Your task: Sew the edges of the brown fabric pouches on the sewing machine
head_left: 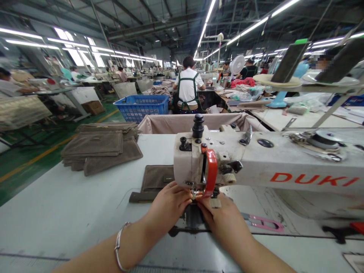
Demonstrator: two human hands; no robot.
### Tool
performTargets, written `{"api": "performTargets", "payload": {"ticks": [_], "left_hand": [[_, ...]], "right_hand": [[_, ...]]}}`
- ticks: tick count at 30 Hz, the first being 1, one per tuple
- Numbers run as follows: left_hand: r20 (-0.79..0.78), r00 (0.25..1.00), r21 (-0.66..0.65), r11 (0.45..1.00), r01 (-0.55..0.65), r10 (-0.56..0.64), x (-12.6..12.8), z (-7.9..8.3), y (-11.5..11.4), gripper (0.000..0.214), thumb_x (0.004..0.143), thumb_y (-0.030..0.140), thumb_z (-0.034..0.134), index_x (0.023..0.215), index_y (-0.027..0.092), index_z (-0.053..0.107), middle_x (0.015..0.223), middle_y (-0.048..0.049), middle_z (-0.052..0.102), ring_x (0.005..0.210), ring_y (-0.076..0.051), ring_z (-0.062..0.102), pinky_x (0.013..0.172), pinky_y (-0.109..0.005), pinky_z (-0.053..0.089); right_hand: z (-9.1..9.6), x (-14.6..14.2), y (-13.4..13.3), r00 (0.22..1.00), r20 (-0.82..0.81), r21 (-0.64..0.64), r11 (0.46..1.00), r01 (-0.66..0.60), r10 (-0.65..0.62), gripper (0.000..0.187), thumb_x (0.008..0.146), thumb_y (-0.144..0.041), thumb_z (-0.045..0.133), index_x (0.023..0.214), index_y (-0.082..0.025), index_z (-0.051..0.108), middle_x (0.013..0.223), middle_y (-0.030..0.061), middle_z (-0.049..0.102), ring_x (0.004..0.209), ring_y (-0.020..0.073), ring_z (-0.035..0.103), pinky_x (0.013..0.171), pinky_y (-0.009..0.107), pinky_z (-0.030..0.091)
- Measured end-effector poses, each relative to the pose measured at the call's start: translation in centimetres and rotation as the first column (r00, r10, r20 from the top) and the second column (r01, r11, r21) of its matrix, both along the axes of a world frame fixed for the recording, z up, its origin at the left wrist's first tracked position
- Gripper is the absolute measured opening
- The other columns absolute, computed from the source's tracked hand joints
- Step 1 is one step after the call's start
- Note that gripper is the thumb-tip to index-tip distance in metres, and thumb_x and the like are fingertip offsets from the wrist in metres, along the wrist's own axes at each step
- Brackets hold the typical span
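A grey-brown fabric piece (156,177) with a small label lies on the sewing table, its near edge folded into a strip. It reaches under the head of a white sewing machine (184,163). My left hand (170,203) is closed on the fabric, thumb and fingertips pinched just left of the needle. From the right, my right hand (220,210) pinches close to the presser foot, with the fabric at its fingertips mostly hidden. A red guard (211,172) stands in front of the needle area. Pink-handled thread snips (265,223) lie right of my right hand.
Stacked brown fabric pieces (93,144) sit at the table's left. Behind the machine are a cloth-lined bin (165,123) and a blue basket (142,106). A co-worker (188,85) sits beyond, back turned. Thread cones (290,62) stand at the upper right.
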State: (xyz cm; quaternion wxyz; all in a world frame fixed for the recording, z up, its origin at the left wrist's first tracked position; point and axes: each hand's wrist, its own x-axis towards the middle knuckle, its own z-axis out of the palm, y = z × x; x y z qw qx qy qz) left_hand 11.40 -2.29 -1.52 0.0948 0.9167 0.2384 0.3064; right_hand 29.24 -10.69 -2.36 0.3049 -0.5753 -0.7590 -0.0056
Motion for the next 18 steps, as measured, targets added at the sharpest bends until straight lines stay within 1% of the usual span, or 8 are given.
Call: {"api": "performTargets", "payload": {"ticks": [8,15,18], "left_hand": [[-0.011,1.000,-0.029,1.000,0.005,-0.006,-0.02,-0.17,0.12,0.010,0.090,0.014,0.063,0.091,0.021,0.070,0.093,-0.0012,0.073,0.089,-0.019,0.066,0.089,-0.035,0.052],[0.000,1.000,-0.033,0.999,-0.001,0.001,-0.11,-0.41,0.30,0.009,0.087,0.012,0.066,0.089,0.021,0.070,0.093,-0.0017,0.073,0.089,-0.020,0.066,0.086,-0.035,0.054],[-0.009,1.000,-0.035,0.999,-0.005,0.005,-0.15,-0.44,0.25,0.010,0.089,0.012,0.065,0.091,0.021,0.070,0.094,-0.0016,0.073,0.089,-0.020,0.066,0.086,-0.035,0.053]], "right_hand": [[0.40,-0.23,0.09,1.000,0.018,-0.008,1.000,0.011,-0.011,0.025,0.088,-0.007,0.055,0.105,-0.020,0.069,0.099,0.0077,0.070,0.087,0.0221,0.062,0.078,0.032,0.052],[0.06,-0.23,0.17,1.000,0.000,0.006,1.000,0.001,-0.001,0.024,0.089,-0.008,0.054,0.104,-0.020,0.069,0.098,0.0072,0.070,0.088,0.0217,0.062,0.079,0.032,0.052],[0.04,-0.29,0.13,1.000,0.001,-0.002,1.000,0.012,-0.012,0.022,0.089,-0.008,0.056,0.101,-0.020,0.069,0.098,0.0072,0.069,0.089,0.0218,0.061,0.081,0.033,0.051]]}}
